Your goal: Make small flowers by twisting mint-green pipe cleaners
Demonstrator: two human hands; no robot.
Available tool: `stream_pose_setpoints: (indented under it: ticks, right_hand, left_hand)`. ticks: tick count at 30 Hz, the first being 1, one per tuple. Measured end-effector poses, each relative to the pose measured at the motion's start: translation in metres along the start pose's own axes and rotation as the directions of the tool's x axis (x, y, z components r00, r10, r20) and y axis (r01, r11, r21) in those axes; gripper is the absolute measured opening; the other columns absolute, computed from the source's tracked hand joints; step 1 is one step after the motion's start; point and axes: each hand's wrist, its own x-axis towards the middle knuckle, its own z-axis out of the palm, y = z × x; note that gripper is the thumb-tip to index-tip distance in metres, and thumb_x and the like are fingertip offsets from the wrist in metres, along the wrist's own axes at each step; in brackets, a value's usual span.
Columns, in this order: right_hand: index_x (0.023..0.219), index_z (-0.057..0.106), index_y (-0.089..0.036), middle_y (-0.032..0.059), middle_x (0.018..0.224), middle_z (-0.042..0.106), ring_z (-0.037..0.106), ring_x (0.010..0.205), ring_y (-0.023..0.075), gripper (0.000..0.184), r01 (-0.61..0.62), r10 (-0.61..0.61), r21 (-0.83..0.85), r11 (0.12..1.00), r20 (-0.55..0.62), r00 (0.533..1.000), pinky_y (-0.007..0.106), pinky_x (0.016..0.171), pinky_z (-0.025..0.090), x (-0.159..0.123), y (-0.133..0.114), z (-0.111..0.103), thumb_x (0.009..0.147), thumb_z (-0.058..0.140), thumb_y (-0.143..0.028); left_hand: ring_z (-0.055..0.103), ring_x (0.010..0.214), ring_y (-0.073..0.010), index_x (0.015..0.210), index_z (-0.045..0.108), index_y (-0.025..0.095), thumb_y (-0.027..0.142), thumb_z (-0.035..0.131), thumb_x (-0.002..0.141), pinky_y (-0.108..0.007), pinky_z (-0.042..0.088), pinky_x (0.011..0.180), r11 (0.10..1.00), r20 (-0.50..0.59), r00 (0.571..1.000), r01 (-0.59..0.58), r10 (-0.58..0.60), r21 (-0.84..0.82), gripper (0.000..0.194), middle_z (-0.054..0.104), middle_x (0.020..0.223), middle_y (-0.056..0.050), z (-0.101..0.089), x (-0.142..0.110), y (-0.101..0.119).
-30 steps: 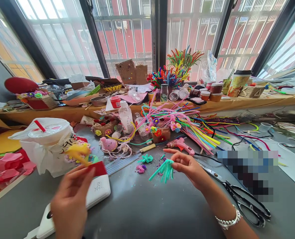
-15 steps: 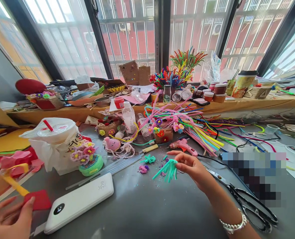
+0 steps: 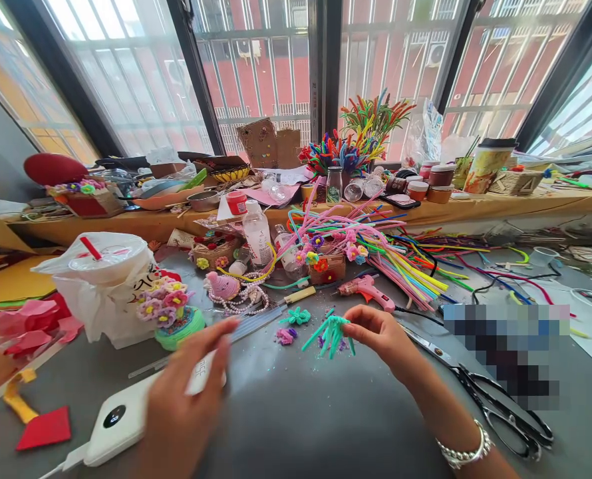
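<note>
My right hand (image 3: 376, 339) pinches a bunch of mint-green pipe cleaners (image 3: 332, 334) at its top, the loose ends hanging just over the table. Blurred by motion, my left hand (image 3: 189, 392) passes above the white power bank (image 3: 114, 422) with its thumb and forefinger apart and nothing between them. A red square with a yellow strip (image 3: 44, 428) lies at the lower left. Beyond the bunch rest a small green pipe-cleaner flower (image 3: 296, 316) and a pink-purple one (image 3: 287, 336).
Large black-handled scissors (image 3: 495, 399) lie beside my right forearm, a pink glue gun (image 3: 368, 291) behind that hand. Loose pipe cleaners (image 3: 400, 266) spread across the back. A bagged drink cup (image 3: 109, 266) stands left. A blurred shape, possibly another person's arm, shows at the left edge.
My left hand has let go of the red square with the yellow strip and moved right, over the power bank. The green bunch has shifted slightly left in my right hand.
</note>
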Motion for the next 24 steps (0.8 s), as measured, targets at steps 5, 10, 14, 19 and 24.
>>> stream_pose_setpoints:
  ticks: [5, 10, 14, 19, 24]
  right_hand:
    - [0.077, 0.057, -0.016, 0.0003, 0.069, 0.06, 0.056, 0.067, 0.0127, 0.023, 0.008, -0.004, 0.043, 0.999, -0.095, 0.996, 0.022, 0.06, 0.042, 0.002, 0.005, 0.001, 0.067, 0.062, -0.036]
    - [0.078, 0.057, -0.016, 0.0022, 0.071, 0.061, 0.058, 0.065, 0.0151, 0.024, 0.084, -0.078, 0.024, 0.996, -0.204, 0.976, 0.026, 0.062, 0.045, 0.01, 0.012, -0.001, 0.068, 0.061, -0.037]
    - [0.081, 0.056, -0.016, 0.0023, 0.071, 0.061, 0.058, 0.061, 0.015, 0.025, 0.104, -0.1, 0.01, 0.995, -0.201, 0.974, 0.027, 0.06, 0.046, 0.015, 0.017, 0.002, 0.07, 0.059, -0.037]
    - [0.082, 0.057, -0.016, 0.0023, 0.071, 0.061, 0.058, 0.063, 0.0147, 0.025, 0.068, -0.074, -0.036, 0.997, -0.202, 0.977, 0.025, 0.058, 0.045, 0.016, 0.022, 0.004, 0.07, 0.059, -0.037]
    - [0.079, 0.057, -0.015, 0.0016, 0.068, 0.06, 0.056, 0.061, 0.0135, 0.025, 0.032, -0.049, -0.091, 0.995, -0.185, 0.981, 0.022, 0.053, 0.042, 0.017, 0.027, 0.004, 0.069, 0.059, -0.037]
  left_hand:
    - [0.056, 0.087, -0.0163, 0.1, 0.056, 0.018, 0.036, 0.04, 0.081, -0.026, 0.042, 0.076, 0.941, 0.477, 0.841, -0.103, 0.255, -0.321, 0.031, 0.063, 0.097, -0.004, 0.082, 0.032, 0.057]
    - [0.052, 0.059, -0.0123, 0.074, 0.061, 0.014, 0.037, 0.032, 0.084, -0.022, 0.039, 0.055, 0.896, 0.573, 0.777, 0.025, 0.261, -0.443, 0.039, 0.062, 0.066, -0.002, 0.123, 0.037, 0.058]
    - [0.052, 0.059, -0.0131, 0.072, 0.061, 0.012, 0.038, 0.033, 0.083, -0.022, 0.039, 0.055, 0.807, 0.58, 0.795, 0.217, 0.18, -0.549, 0.04, 0.063, 0.064, -0.003, 0.133, 0.032, 0.048]
    - [0.054, 0.06, -0.0137, 0.072, 0.06, 0.013, 0.04, 0.035, 0.082, -0.023, 0.04, 0.056, 0.779, 0.574, 0.808, 0.275, 0.129, -0.563, 0.038, 0.063, 0.065, -0.003, 0.134, 0.024, 0.044]
    - [0.051, 0.054, -0.012, 0.067, 0.058, 0.015, 0.041, 0.034, 0.081, -0.022, 0.038, 0.053, 0.853, 0.489, 0.869, 0.201, 0.071, -0.482, 0.038, 0.059, 0.058, -0.001, 0.138, 0.017, 0.042]
